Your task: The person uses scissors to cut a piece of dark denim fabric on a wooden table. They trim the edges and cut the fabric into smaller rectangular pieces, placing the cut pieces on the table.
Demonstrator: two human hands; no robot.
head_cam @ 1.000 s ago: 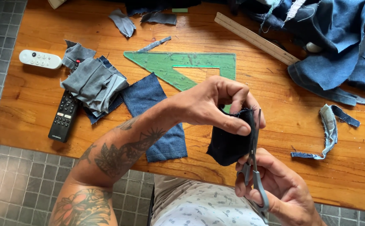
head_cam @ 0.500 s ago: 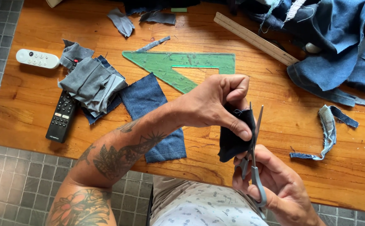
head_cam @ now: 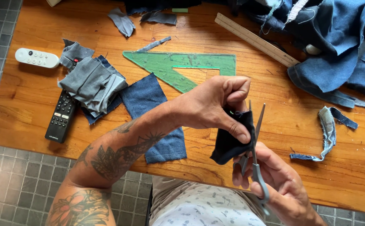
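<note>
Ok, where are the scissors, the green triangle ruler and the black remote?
scissors point(head_cam: 256, 138): head view, on the blades.
green triangle ruler point(head_cam: 165, 67): head view, on its wide flat part.
black remote point(head_cam: 62, 117): head view, on its button face.

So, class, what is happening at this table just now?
A person is cutting a dark piece of cloth. The left hand pinches it in the air while the right hand works open scissors along its edge. On the wooden table lie denim scraps, a green set square and two remotes.
</note>
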